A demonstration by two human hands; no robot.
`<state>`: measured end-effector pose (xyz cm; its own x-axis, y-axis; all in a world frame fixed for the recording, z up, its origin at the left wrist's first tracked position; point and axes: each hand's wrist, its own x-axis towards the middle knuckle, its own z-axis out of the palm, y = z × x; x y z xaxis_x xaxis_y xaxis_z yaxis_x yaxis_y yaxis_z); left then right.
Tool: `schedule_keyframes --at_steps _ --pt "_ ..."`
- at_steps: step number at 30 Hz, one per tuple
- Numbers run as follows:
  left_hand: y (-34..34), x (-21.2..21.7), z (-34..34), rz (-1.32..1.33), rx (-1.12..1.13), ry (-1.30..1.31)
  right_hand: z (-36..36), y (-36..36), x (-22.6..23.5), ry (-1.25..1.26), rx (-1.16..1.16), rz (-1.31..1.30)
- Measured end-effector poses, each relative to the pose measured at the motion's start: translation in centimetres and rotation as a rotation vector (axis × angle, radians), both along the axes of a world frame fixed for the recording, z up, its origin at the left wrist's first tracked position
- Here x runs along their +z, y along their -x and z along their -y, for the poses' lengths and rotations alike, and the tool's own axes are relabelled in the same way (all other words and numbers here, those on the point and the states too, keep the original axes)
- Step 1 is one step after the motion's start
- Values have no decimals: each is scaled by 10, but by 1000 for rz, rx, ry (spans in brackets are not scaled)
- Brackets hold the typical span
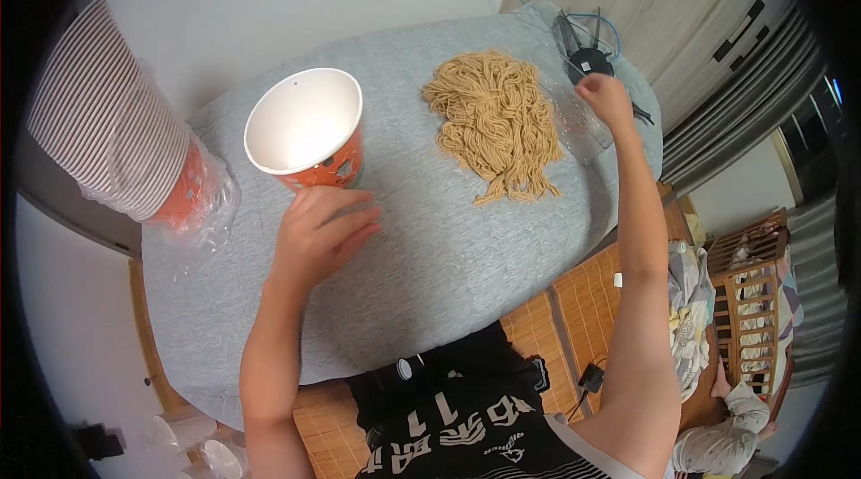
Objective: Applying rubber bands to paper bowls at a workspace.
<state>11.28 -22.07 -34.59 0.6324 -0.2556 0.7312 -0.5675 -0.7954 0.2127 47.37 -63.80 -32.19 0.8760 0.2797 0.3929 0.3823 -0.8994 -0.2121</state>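
Above the grey cloth (404, 291): left hand (321, 237), right hand (606, 100)

Left is loosely spread, unclenched, a paper bucket (307, 125) at its twelve o'clock; right is curled, grip impossible to tell. Tan strands (496, 125) lie at the right hand's nine, nested buckets (117, 125) at the left's ten.

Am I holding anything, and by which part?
Nothing clearly. Your left hand is in front of the orange bucket, no grip visible; whether your right hand pinches anything can't be told.

I see pale characters and digits on the black shirt (453, 418). The white label (586, 67) on the black device (592, 60) looks unreadable.
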Motion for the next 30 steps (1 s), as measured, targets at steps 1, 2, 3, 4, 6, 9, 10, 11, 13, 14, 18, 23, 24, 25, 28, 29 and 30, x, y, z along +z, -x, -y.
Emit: schedule_keyframes --at_steps 1,2,3,4,6,9,10,11,13,14,18,23,24,25,28,29,30 --pt "1 0 -2 -4 8 -4 -16 -3 5 -50 105 50" --pt "2 0 -3 -12 13 -6 -33 -5 13 -108 130 17" --pt "4 0 -5 -22 22 -10 -53 -6 20 -169 160 -19" --pt "6 0 -8 -26 31 -14 -72 -3 27 -157 204 -5" --pt "3 -1 -8 -4 50 -2 -84 -16 35 -107 249 -50" --pt "4 1 -11 9 77 14 -108 -25 37 16 342 -157" --pt "5 1 -13 11 86 14 -113 -27 33 65 332 -213" --pt "4 2 -13 18 81 18 -113 -32 29 116 315 -265" --pt "4 3 -14 27 82 24 -109 -36 20 126 284 -238" --pt "4 4 -13 38 77 31 -104 -37 19 35 310 -255" --pt "7 5 -17 67 84 26 -112 -26 24 -170 270 -214" --pt "6 7 -14 90 84 35 -104 -24 41 -466 198 -273" --pt "5 8 -14 99 81 38 -100 -29 46 -529 221 -210" --pt "4 7 -14 102 80 39 -97 -29 58 -639 247 -198" --pt "5 8 -15 144 77 62 -104 -17 109 -936 371 -166" --pt "7 9 -15 148 87 87 -106 -9 131 -944 392 -140" --pt "7 9 -15 154 90 115 -107 -2 150 -1004 440 -78"
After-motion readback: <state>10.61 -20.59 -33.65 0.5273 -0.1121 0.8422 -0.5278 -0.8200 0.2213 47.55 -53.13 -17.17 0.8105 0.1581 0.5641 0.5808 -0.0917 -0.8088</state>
